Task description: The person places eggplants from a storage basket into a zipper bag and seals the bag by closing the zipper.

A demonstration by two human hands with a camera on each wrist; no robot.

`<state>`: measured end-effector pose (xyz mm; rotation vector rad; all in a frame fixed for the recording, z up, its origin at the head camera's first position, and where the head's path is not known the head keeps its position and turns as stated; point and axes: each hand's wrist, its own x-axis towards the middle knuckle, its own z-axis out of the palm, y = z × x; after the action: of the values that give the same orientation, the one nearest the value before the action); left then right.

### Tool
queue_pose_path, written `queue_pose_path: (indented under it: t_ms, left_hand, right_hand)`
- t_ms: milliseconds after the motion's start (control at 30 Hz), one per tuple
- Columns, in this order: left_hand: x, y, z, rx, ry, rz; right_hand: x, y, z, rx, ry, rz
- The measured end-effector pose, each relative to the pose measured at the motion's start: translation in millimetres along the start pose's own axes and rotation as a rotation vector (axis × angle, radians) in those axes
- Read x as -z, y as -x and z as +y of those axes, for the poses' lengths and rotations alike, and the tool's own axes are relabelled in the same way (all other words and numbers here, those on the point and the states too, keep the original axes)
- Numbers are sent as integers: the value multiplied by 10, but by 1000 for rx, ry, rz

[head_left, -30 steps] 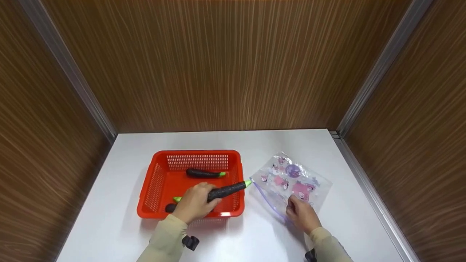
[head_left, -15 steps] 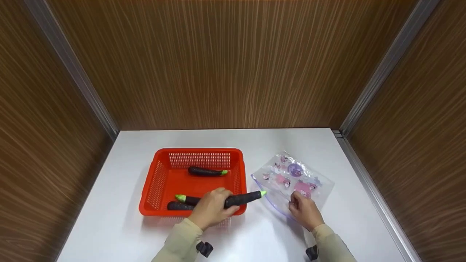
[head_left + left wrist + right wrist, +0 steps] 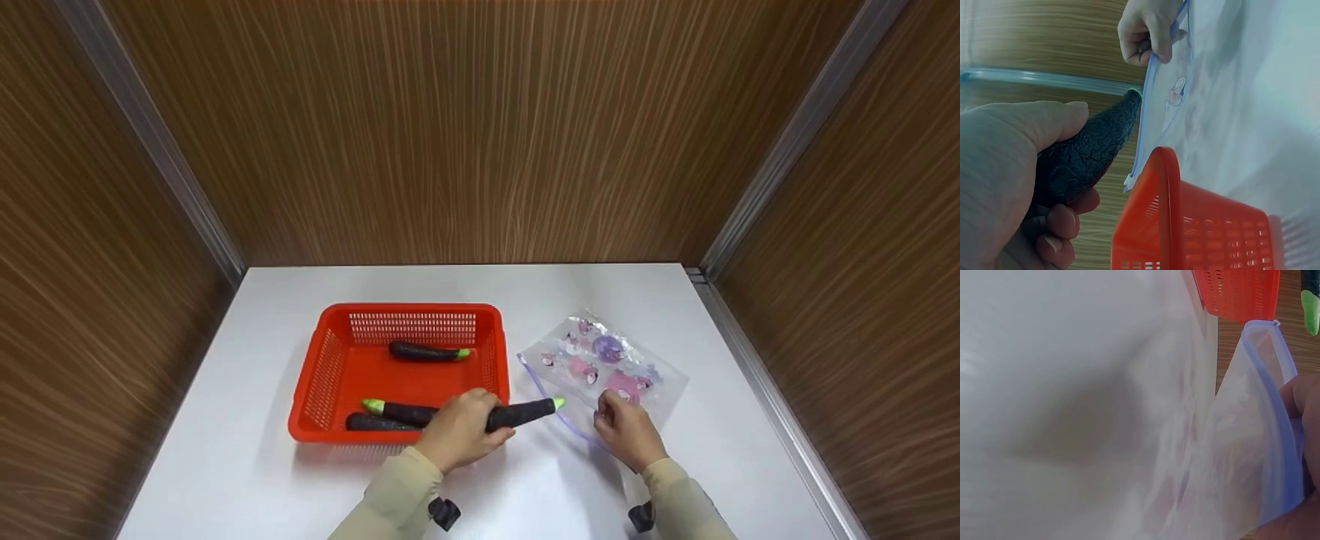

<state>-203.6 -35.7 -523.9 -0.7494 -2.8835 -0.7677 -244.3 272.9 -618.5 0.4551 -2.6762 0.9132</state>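
Note:
My left hand (image 3: 459, 429) grips a dark, wrinkled eggplant (image 3: 523, 413) with a light green end. It is held over the right front corner of the red basket (image 3: 300, 390), and its green end reaches out toward the bag. In the left wrist view the thumb and curled fingers close around the eggplant (image 3: 1092, 149). My right hand (image 3: 628, 433) pinches the purple zip edge of a clear, pink-printed zip bag (image 3: 600, 356). The right wrist view shows the bag's purple rim (image 3: 1275, 410) parted into a gap.
Another eggplant (image 3: 424, 351) lies at the back of the basket. Two more, one with its green end to the left (image 3: 405, 413) and one darker (image 3: 379, 422), lie along its front wall. Wood-grain panels (image 3: 480, 135) enclose the white table (image 3: 360, 285) at the back and sides.
My left hand has carried the eggplant rightward and slightly toward me, from over the basket to its right front corner. My right hand stays on the bag's edge, nearly still.

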Motion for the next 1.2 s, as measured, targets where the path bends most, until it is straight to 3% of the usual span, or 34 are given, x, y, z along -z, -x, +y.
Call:
queue_pose_path:
  t_ms: [200,400,600,800,1200]
  left_hand:
    - [-73,-71,66,25,-43,-26]
    - [-189,-129,115,-10,-92,-7]
    - [-278,-210,167,-5,-126,-47]
    - [-361,-263,239,-53,-168,-35]
    - [-539,-309,364,-99,-238,-41]
  right_hand:
    - [4,-13,3,-16,-4,-29]
    - [-26,-15,6,28,-12,25]
    - [-26,-18,-27,37,-20,22]
    - [-1,-28,-57,21,-17,-3]
    - [21,-32,-98,71,-17,66]
